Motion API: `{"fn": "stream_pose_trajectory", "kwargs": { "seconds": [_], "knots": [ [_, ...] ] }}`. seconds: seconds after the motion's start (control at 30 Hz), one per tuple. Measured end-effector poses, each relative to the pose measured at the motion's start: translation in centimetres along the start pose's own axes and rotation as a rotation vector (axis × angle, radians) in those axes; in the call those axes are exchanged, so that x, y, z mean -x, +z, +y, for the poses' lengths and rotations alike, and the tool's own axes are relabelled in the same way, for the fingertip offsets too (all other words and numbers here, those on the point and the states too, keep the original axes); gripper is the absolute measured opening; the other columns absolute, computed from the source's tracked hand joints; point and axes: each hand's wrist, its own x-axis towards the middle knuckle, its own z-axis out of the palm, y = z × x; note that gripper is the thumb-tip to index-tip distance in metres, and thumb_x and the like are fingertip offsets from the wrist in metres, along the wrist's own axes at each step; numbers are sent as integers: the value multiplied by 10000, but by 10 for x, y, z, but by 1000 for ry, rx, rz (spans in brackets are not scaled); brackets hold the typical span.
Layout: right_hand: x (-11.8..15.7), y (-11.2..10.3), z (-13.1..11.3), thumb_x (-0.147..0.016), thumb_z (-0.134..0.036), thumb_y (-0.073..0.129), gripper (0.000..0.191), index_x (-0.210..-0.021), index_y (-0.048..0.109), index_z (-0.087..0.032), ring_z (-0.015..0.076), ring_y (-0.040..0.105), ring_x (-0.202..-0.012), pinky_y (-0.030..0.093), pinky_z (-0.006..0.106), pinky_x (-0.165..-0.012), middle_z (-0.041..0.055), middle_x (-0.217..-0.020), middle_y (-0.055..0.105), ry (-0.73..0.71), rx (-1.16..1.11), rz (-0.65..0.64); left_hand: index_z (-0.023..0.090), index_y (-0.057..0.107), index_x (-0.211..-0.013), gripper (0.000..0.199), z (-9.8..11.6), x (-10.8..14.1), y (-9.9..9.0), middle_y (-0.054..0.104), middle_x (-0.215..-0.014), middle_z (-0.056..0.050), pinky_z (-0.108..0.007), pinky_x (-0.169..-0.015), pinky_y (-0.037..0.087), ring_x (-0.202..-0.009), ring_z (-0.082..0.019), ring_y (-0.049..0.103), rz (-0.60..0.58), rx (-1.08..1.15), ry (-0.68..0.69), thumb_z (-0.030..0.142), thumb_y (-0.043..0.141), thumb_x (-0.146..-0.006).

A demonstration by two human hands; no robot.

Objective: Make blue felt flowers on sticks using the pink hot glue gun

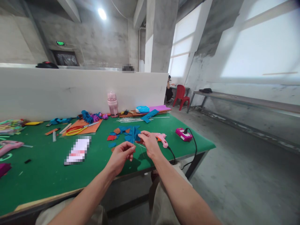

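My left hand is closed in a pinch around the lower end of a thin pale wire, low over the near part of the table. The fingertips of my right hand grip a blue cut piece, which stands upright against the wire's upper part. Whether it is paper or cloth, I cannot tell. Behind my hands lie loose blue scraps with a red scrap and orange ones among them. A pink glue gun rests just right of my right hand, its nozzle end partly hidden.
The green table ends at a right edge near a magenta power box with a black cable. Scissors lie on orange sheets at left. Thin wires, a pink bottle and a white partition are behind.
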Motion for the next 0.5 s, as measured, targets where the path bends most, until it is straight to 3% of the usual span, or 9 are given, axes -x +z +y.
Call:
{"fn": "stream_pose_trajectory", "kwargs": {
  "seconds": [0.5],
  "knots": [
    [0, 0, 1, -557, -289, 587, 143, -580, 502, -176, 101, 483, -534, 479, 253, -587, -49, -534, 464, 6, 15, -11, 147, 562, -718, 234, -1, 0, 0, 495, -571, 36, -190, -436, 383, -448, -60, 446, 9, -13, -18, 348, 658, -647]
  ]
}}
